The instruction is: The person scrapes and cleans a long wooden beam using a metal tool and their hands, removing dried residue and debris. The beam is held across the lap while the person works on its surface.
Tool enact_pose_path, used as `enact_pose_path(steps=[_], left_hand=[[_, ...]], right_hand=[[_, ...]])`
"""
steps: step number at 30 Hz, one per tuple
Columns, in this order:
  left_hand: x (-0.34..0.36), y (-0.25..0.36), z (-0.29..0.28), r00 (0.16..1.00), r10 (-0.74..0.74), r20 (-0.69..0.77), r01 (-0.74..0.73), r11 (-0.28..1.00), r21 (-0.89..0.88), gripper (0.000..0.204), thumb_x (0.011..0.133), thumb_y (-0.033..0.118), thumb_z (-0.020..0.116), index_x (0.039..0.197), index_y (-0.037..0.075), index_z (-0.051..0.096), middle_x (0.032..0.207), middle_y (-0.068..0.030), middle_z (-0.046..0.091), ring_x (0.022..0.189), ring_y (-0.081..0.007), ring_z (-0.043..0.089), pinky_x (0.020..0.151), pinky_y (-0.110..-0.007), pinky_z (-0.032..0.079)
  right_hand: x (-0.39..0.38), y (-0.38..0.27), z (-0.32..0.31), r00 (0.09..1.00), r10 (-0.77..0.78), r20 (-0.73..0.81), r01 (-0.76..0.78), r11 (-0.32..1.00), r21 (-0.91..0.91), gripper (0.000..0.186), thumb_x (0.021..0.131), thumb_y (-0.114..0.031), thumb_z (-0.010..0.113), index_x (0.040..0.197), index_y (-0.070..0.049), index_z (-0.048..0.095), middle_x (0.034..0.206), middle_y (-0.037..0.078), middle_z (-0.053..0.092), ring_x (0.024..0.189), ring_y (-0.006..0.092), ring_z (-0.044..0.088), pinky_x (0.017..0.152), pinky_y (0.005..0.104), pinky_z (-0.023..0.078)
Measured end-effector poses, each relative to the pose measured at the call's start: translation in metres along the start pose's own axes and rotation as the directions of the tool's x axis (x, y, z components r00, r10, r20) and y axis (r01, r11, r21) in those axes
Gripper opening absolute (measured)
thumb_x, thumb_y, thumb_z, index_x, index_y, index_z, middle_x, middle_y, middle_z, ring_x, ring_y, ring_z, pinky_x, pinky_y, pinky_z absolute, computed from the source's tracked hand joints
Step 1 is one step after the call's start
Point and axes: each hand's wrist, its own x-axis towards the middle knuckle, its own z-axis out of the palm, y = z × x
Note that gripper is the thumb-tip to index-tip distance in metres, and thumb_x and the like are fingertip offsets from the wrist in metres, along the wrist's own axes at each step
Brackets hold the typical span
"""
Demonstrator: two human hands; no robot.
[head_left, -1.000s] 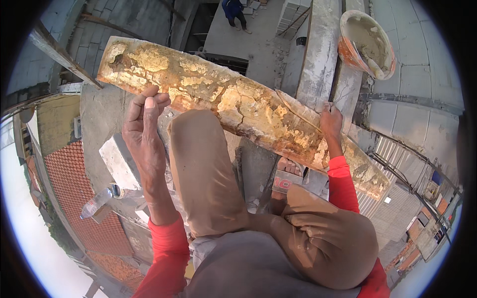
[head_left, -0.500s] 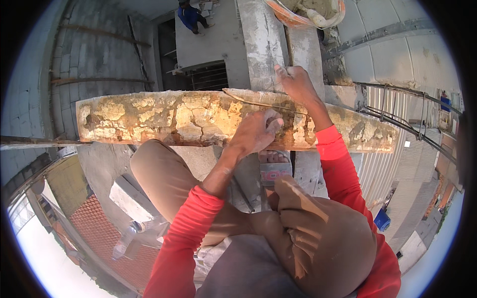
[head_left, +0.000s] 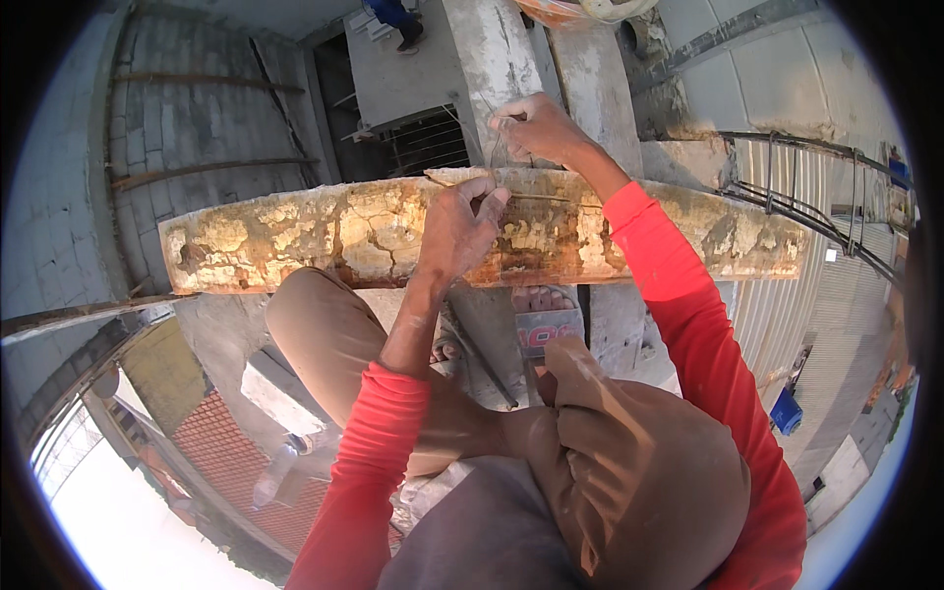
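Observation:
A long plank (head_left: 374, 231) crusted with cracked, dried mortar lies crosswise in front of my knees. My left hand (head_left: 460, 224) is over its middle, thumb and fingers pinched together near the far edge. Farther off and to the right, my right hand (head_left: 539, 130) is closed in a pinch just past that edge. Between the two hands runs a thin dark strand (head_left: 495, 147), like string or wire; its exact kind is too fine to tell. A thin stick-like sliver (head_left: 539, 198) lies along the plank beside my left fingers.
Below the plank, my sandalled foot (head_left: 547, 324) rests on a concrete beam (head_left: 615, 329). Rooftops lie far below on both sides. Dark metal bars (head_left: 801, 211) stick out at right. A bucket (head_left: 560, 12) sits at the top edge, and another person (head_left: 398, 18) stands lower down beyond.
Both hands have moved away from me and to the left. The thin strand now shows between them. The bucket and the other person have slid up toward the picture's top edge.

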Motion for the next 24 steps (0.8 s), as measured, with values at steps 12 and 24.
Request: enact_pose_path(steps=[12, 24], left_hand=[[-0.037, 0.005, 0.002, 0.97, -0.163, 0.181, 0.179, 0.981, -0.077, 0.032, 0.108, 0.022, 0.069, 0.089, -0.003, 0.073, 0.073, -0.0066, 0.07, 0.065, -0.0136, 0.063, 0.066, -0.032, 0.053], [0.022, -0.013, 0.003, 0.964, 0.152, -0.216, -0.082, 0.95, 0.301, 0.025, 0.104, 0.027, 0.069, 0.105, 0.005, 0.08, 0.091, -0.0101, 0.078, 0.079, -0.0254, 0.072, 0.076, -0.04, 0.057]], right_hand=[[0.058, -0.002, 0.008, 0.891, -0.247, -0.38, 0.14, 0.948, -0.287, 0.025, 0.086, -0.015, 0.066, 0.101, -0.001, 0.082, 0.085, 0.024, 0.079, 0.081, 0.0358, 0.079, 0.08, 0.0421, 0.063], [-0.028, -0.032, 0.006, 0.964, -0.165, -0.207, 0.142, 0.983, -0.119, 0.024, 0.102, -0.017, 0.071, 0.11, 0.004, 0.08, 0.085, 0.009, 0.077, 0.077, 0.0156, 0.072, 0.075, 0.0339, 0.059]])
